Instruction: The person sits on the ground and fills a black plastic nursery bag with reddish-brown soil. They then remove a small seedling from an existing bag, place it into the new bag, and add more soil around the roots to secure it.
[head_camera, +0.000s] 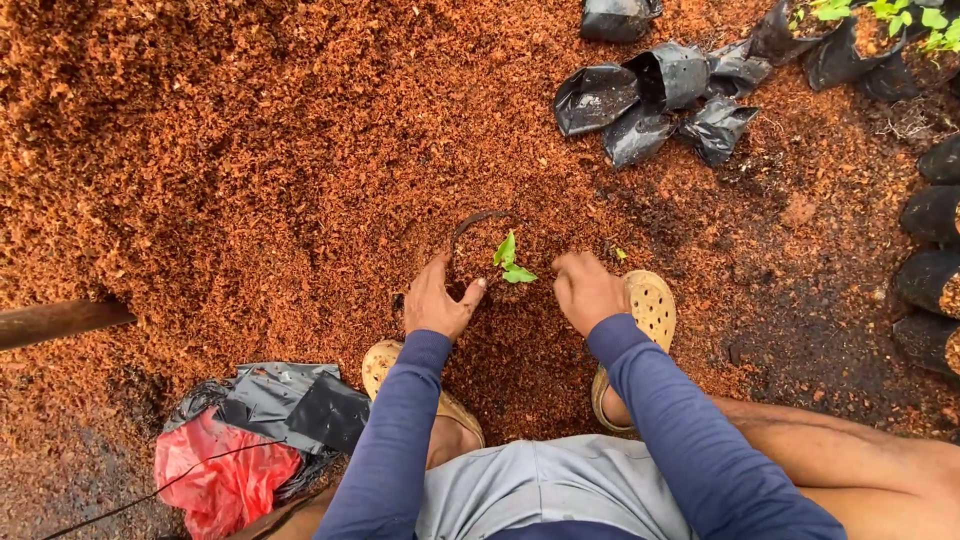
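A small black grow bag (478, 240) is sunk in the reddish-brown husk bed (250, 150), close to its near edge; only the curved rim shows, and the bag is filled to the brim with the same husk. A green seedling (510, 260) with 2 or 3 leaves is set upright in that fill, between the hands. The left hand (437, 298) is laid against the bag's near left side, fingers curved and slightly spread, the thumb pointed toward the seedling. The right hand (585, 290) is curled into a loose fist and pressed knuckles-down on the husk just right of the seedling; whether anything is pinched in it cannot be told.

Toward the far right of the bed, a cluster of empty black bags (655, 100) is seen lying crumpled and flat. At the far right corner, filled bags with green plants (870, 30) are seen standing, and along the right edge a row of filled bags (930, 260) is laid on its sides. At the near left corner a heap of black and red plastic (250, 440) is seen, with a brown pole (60, 320) at the left edge. 2 tan perforated clogs (650, 305) are planted beside the hands.

Open husk is left across the whole left and far middle of the bed.
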